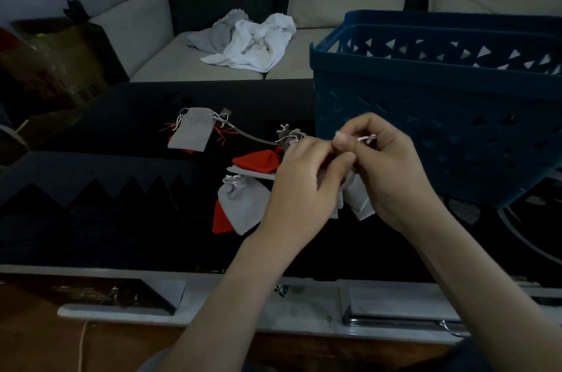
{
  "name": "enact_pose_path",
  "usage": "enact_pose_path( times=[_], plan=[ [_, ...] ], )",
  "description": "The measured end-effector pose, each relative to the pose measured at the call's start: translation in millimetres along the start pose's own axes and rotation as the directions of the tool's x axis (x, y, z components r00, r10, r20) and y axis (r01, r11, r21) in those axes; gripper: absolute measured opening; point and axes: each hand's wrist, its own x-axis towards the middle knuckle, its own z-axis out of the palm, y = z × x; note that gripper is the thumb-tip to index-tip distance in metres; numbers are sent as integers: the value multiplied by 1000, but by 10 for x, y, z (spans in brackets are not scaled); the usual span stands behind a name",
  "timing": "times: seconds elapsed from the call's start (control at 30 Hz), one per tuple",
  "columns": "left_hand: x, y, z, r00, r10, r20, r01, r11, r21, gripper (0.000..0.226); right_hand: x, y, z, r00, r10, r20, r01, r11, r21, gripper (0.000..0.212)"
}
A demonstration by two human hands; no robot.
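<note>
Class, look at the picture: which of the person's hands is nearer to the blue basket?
Right. The right hand is just in front of the near wall of the blue basket, pinching a white drawstring; the left hand grips the grey pouch further left, beside the red pouch.

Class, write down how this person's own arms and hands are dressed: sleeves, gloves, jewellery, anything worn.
The left hand and right hand are bare: no gloves, rings, watch or bracelet show. Both forearms are uncovered down to the picture's bottom edge, with no sleeve in view.
</note>
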Motion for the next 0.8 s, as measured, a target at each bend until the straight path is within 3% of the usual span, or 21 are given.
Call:
enact_pose_path(
  times=[0.13,0.23,0.3,0.37,0.47,0.53,0.6,0.8],
  plan=[
    [53,-13,-77,989,-146,-8,143,974,-177,13,3,12,19,1000,1,12,-1,999,41,9],
    [73,-28,-111,963,-268,15,262,927,-269,15,27,-28,-40,1000,2,17,-3,995,101,19],
    [94,-49,-136,938,-347,14,327,871,-366,13,23,-79,-109,998,-7,60,11,998,-63,18],
    [121,-73,-162,921,-389,-11,344,827,-444,13,16,-85,-164,994,-8,113,47,938,-344,16],
    [137,-75,-163,918,-395,-23,333,802,-496,14,32,-24,-194,985,5,171,108,757,-645,11],
    [133,-66,-143,924,-382,-27,311,791,-527,19,38,3,-198,980,9,198,137,688,-712,5],
    [134,-67,-120,933,-358,-33,274,769,-578,24,53,13,-225,983,-10,184,146,650,-746,14],
    [152,-77,-102,970,-229,78,214,668,-712,20,88,20,-290,996,53,68,-2,803,-595,19]
  ],
)
